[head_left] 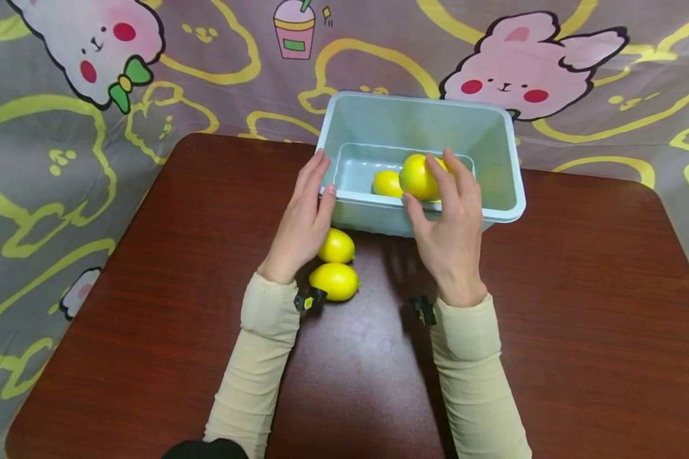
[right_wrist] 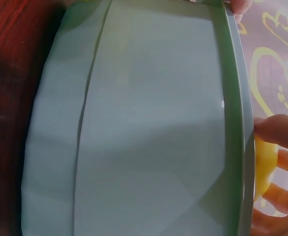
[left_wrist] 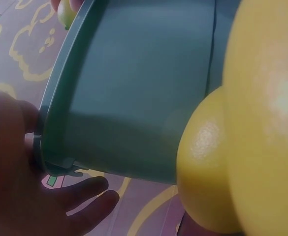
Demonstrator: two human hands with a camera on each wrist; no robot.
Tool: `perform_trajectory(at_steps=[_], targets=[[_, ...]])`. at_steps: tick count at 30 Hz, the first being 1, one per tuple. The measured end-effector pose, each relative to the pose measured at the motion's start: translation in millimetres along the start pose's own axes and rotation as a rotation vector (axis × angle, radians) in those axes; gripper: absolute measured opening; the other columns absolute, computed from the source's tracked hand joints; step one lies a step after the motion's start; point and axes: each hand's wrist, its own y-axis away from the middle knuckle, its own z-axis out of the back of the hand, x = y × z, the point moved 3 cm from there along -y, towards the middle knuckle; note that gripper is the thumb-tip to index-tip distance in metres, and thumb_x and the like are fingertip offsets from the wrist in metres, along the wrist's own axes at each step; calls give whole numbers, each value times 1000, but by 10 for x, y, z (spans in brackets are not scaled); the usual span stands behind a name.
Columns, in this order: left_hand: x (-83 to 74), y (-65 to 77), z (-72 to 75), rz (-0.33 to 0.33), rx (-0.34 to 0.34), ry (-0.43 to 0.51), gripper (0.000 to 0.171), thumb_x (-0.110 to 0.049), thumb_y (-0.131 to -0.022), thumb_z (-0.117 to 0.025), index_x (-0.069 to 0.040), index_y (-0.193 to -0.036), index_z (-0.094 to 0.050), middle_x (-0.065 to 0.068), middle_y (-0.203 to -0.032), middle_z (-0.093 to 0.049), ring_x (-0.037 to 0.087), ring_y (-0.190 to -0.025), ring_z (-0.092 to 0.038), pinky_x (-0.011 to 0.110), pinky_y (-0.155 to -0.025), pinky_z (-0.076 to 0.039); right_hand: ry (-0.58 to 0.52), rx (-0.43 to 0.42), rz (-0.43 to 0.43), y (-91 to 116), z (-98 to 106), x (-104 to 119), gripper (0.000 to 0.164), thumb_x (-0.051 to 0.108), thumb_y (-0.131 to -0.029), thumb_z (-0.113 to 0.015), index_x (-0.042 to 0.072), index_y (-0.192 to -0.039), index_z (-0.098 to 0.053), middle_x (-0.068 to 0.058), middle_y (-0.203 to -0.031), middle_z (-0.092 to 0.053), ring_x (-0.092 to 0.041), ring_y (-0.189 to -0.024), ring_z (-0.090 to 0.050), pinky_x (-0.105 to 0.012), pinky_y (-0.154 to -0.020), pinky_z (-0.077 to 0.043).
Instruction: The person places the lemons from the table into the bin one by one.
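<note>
Right of centre in the head view, the right hand (head_left: 453,239) pinches a lemon (head_left: 420,178) between thumb and fingers, above the blue bin (head_left: 373,217). A second lemon (head_left: 386,183) lies on the bin's floor, left of the held one; a yellow sliver (head_left: 438,201) beneath may be another, though the hand hides most of it. The left hand (head_left: 300,226), fingers nearly straight, touches the bin's lower left corner. Two more lemons (head_left: 335,282) lie below the bin on the brown table (head_left: 580,299), near the left wrist.

Two lemons (head_left: 335,282) on the table (head_left: 580,319) before the bin (head_left: 373,217), another lemon (head_left: 386,183) inside.
</note>
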Motion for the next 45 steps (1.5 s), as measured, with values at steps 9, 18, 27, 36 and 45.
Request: perform_trajectory(at_steps=[9,18,27,36,45], targets=[[7,2,4,3,0,-9,51,-26,-104,-36,-3,-150,-30,3,-161,-21,17,-145,-28,35,-118,-26,-104,-103,93,-11,20,34,27,5,-88,-64,0,-115,-66,-17,-125,-60,-33,-119,-53,-43,-99,-41],[3,-1,7,-5,0,-4,51,-25,-104,-37,-3,-150,-31,3,-161,-21,17,-145,-28,34,-118,-26,-171,-173,111,-21,74,91,22,8,-88,-62,0,-108,-69,-14,-118,-63,-29,-115,-56,-40,-98,-42],[9,7,9,-5,2,-6,51,-25,-104,-36,-3,-150,-31,3,-161,-20,17,-145,-27,35,-118,-26,-216,-175,109,-5,110,160,23,9,-88,-63,1,-108,-70,-13,-116,-65,-27,-109,-58,-33,-87,-46],[14,1,13,-9,-5,-2,51,-24,-104,-37,-3,-150,-31,3,-161,-21,17,-145,-28,34,-119,-25,-256,-178,126,4,106,205,22,9,-87,-64,2,-108,-70,-12,-113,-66,-26,-108,-59,-27,-84,-46],[8,7,18,-5,1,-4,51,-25,-104,-37,-3,-150,-30,2,-161,-21,16,-145,-27,33,-118,-25,-185,-180,118,-30,186,90,22,11,-88,-63,-1,-105,-70,-15,-113,-66,-30,-108,-58,-33,-89,-44]])
